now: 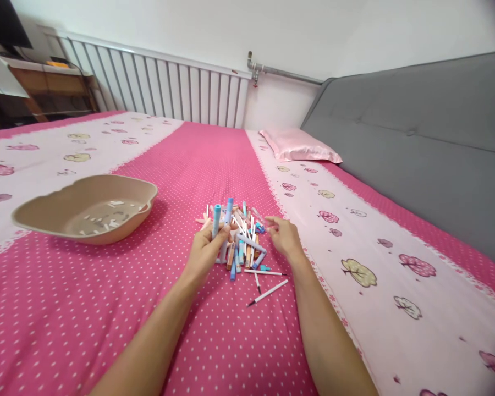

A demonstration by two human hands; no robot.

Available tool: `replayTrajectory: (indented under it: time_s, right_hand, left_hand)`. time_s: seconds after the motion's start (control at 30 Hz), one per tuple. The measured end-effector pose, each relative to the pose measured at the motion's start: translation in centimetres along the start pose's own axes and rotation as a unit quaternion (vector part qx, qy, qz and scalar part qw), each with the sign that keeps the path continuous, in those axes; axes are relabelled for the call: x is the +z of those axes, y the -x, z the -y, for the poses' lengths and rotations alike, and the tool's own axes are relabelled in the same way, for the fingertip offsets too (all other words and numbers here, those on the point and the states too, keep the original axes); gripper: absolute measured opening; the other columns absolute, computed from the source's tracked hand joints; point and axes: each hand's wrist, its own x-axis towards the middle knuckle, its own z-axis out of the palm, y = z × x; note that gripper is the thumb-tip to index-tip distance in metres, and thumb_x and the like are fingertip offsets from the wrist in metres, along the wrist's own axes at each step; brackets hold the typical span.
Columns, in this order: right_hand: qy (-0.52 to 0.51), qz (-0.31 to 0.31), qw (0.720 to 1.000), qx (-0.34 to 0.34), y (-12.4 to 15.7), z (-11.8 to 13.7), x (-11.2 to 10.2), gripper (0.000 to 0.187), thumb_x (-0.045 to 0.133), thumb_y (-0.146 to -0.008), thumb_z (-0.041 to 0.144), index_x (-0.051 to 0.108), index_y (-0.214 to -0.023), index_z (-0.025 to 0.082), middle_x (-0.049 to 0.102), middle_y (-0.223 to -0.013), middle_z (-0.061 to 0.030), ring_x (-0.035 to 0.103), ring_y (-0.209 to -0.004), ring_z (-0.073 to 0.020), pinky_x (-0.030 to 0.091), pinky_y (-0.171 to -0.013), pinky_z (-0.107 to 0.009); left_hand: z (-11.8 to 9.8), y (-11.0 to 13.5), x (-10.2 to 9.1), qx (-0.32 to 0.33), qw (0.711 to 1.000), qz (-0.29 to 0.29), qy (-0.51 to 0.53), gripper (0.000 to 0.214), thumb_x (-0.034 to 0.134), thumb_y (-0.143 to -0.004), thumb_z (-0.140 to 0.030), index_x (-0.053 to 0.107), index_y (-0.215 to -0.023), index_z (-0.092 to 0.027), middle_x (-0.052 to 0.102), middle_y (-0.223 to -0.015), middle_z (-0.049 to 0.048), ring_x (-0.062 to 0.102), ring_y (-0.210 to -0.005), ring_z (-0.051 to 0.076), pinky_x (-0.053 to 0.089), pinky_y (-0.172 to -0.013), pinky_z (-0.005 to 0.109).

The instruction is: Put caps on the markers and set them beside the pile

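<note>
My left hand (209,246) is closed around two upright markers, a teal-capped light blue marker (216,219) and a lavender-blue marker (229,210). Beneath and beside it lies a heap of marker parts (247,237): blue, tan and pink barrels, small caps and thin white refill sticks. At the heap's right edge, my right hand (284,235) has its fingers partly stretched and apart, near a clear pinkish tube (258,215). I see nothing held in it. Several white sticks with dark tips, one of them a loose refill stick (268,292), lie on the near side of the heap.
A beige basin (86,190) with small white pieces inside stands on the left of the pink dotted bedspread (148,319). A pink pillow (299,145) lies by the grey headboard (416,110). White radiator (160,82) bars and a wooden desk (49,82) are farther back.
</note>
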Motion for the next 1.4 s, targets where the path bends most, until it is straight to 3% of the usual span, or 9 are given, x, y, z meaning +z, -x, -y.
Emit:
replayTrajectory:
  time_s: [0.17, 0.33, 0.5, 0.8, 1.0, 1.2, 1.4]
  right_hand:
    - [0.100, 0.034, 0.991, -0.082, -0.3, 0.1, 1.5, 0.035, 0.045, -0.079, 0.013, 0.059, -0.111, 0.015, 0.058, -0.114, -0.0099, 0.049, -0.107, -0.0192, 0.034, -0.092, -0.028]
    - [0.157, 0.084, 0.976, -0.126, -0.4, 0.1, 2.1, 0.032, 0.044, -0.078, 0.012, 0.061, -0.104, 0.019, 0.058, -0.109, -0.0091, 0.048, -0.106, -0.0205, 0.035, -0.088, -0.028]
    - [0.207, 0.089, 0.967, -0.119, -0.1, 0.4, 1.8, 0.024, 0.044, -0.078, 0.015, 0.062, -0.095, 0.018, 0.061, -0.098, -0.0105, 0.053, -0.095, -0.0221, 0.036, -0.081, -0.029]
    - [0.178, 0.097, 0.974, -0.100, 0.1, 0.5, 1.6, 0.025, 0.047, -0.073, 0.013, 0.059, -0.095, 0.019, 0.064, -0.096, -0.0075, 0.055, -0.092, -0.0201, 0.036, -0.076, -0.026]
    - [0.172, 0.108, 0.973, -0.106, 0.2, 0.8, 1.5, 0.027, 0.048, -0.075, 0.016, 0.061, -0.098, 0.022, 0.065, -0.099, -0.0059, 0.057, -0.093, -0.0198, 0.037, -0.077, -0.025]
    - [0.177, 0.101, 0.974, -0.095, 0.2, 0.6, 1.6, 0.023, 0.048, -0.075, 0.015, 0.063, -0.092, 0.020, 0.065, -0.098, -0.0075, 0.057, -0.093, -0.0196, 0.038, -0.078, -0.026]
    - [0.106, 0.075, 0.991, -0.043, -0.1, 0.1, 1.2, 0.020, 0.052, -0.075, 0.019, 0.064, -0.092, 0.020, 0.067, -0.092, -0.0054, 0.059, -0.085, -0.0185, 0.040, -0.074, -0.027]
  left_hand:
    - [-0.1, 0.2, 0.2, -0.019, 0.999, 0.036, 0.029, 0.034, 0.062, -0.069, -0.047, 0.064, -0.082, -0.015, 0.052, -0.051, -0.0034, 0.046, -0.038, 0.008, 0.035, -0.036, 0.019]
    - [-0.3, 0.4, 0.3, -0.058, 0.995, 0.045, 0.073, 0.038, 0.065, -0.066, -0.045, 0.064, -0.086, -0.014, 0.053, -0.060, -0.0029, 0.048, -0.039, 0.008, 0.040, -0.037, 0.022]
    - [0.1, 0.2, 0.1, -0.063, 0.990, 0.074, 0.104, 0.037, 0.065, -0.067, -0.044, 0.062, -0.088, -0.013, 0.054, -0.063, -0.0023, 0.049, -0.040, 0.007, 0.041, -0.037, 0.022]
    - [0.4, 0.1, 0.0, -0.058, 0.985, 0.127, 0.099, 0.034, 0.059, -0.073, -0.044, 0.059, -0.090, -0.015, 0.058, -0.065, -0.0007, 0.047, -0.038, 0.007, 0.037, -0.037, 0.020]
    - [0.1, 0.4, 0.1, -0.051, 0.983, 0.142, 0.102, 0.035, 0.057, -0.076, -0.041, 0.056, -0.103, -0.018, 0.053, -0.058, -0.0026, 0.049, -0.042, 0.009, 0.039, -0.039, 0.020]
    - [0.1, 0.5, 0.2, -0.040, 0.982, 0.158, 0.090, 0.030, 0.053, -0.079, -0.041, 0.055, -0.101, -0.020, 0.051, -0.059, -0.0041, 0.049, -0.044, 0.008, 0.040, -0.042, 0.020]
    - [0.4, 0.3, 0.1, -0.038, 0.986, 0.140, 0.076, 0.025, 0.054, -0.079, -0.041, 0.053, -0.088, -0.018, 0.055, -0.060, -0.0032, 0.049, -0.043, 0.008, 0.039, -0.041, 0.020]
